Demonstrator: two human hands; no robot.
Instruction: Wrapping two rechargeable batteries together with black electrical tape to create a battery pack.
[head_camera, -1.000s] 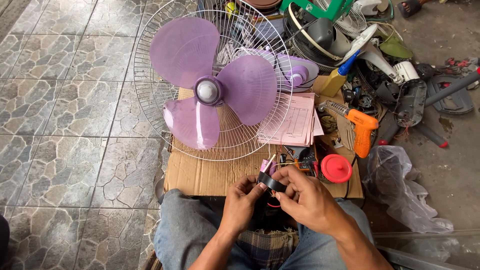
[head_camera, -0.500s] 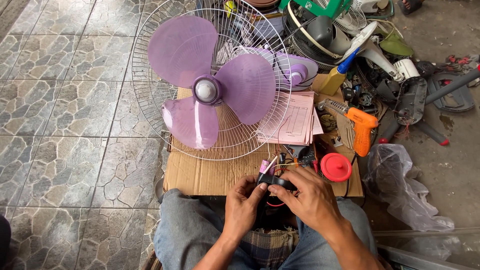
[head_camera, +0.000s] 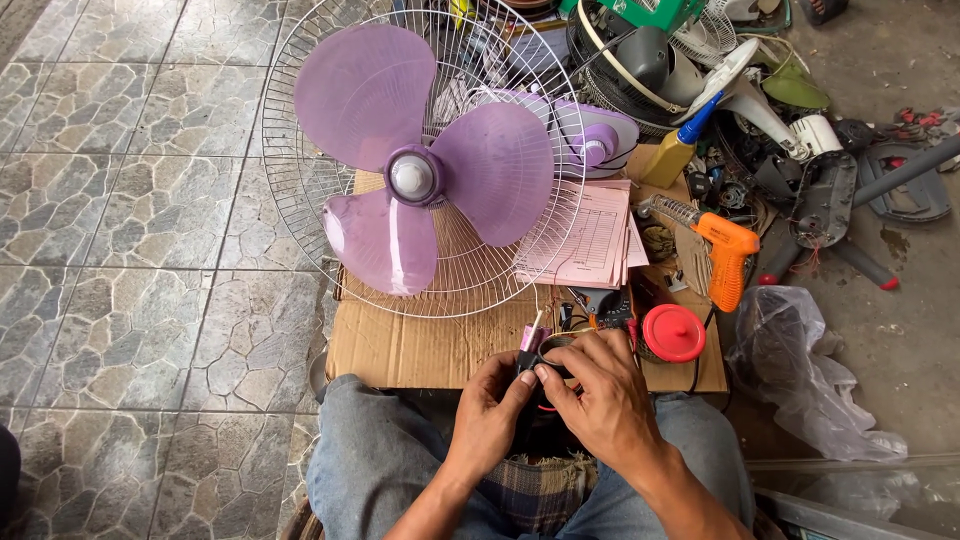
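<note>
Both hands meet over the person's lap at the near edge of the flattened brown cardboard sheet (head_camera: 420, 350). The left hand (head_camera: 487, 412) pinches a small dark electrical part with a purple tip and thin wires (head_camera: 533, 350), while the right hand (head_camera: 597, 398) curls around it, fingertips pressing on its top. The purple three-bladed fan in its white wire guard (head_camera: 415, 180) lies well apart, farther up the cardboard. The part looks small and the grip tight: a slip could likely drop it into the lap or strain the wires. The red round lid (head_camera: 673, 332) sits just beside the right hand, where an elbow shift might knock it.

Even, soft daylight; sharp focus, faint shadows, slight edge distortion.
</note>
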